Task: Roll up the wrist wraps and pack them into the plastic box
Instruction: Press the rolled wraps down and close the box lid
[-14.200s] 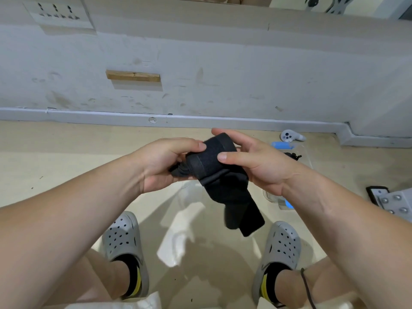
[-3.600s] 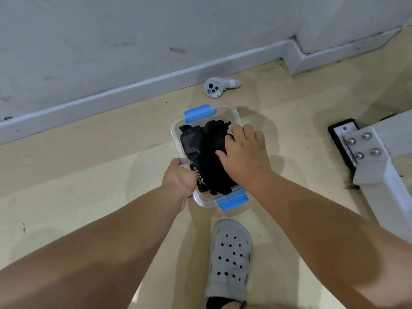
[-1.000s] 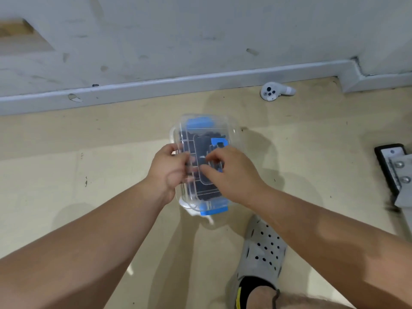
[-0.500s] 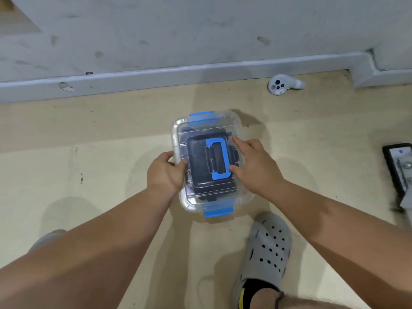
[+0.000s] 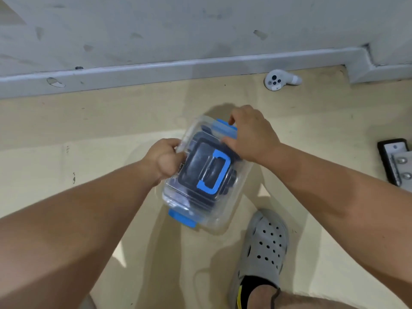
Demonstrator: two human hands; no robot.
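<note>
The lid (image 5: 233, 184) is on now, wrist wraps (image 5: 196, 162) inside. The left hand (image 5: 166, 160) grips the plastic box (image 5: 219, 220) by its side; the right hand (image 5: 252, 134) has shifted to clamp the far latch (image 5: 225, 130). Only latching remains, I'd say.

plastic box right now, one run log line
step: closing lid | plastic box: lid on, wrist wraps inside | left hand: grips box side | right hand: pinches far blue latch | near blue latch: untouched
</note>
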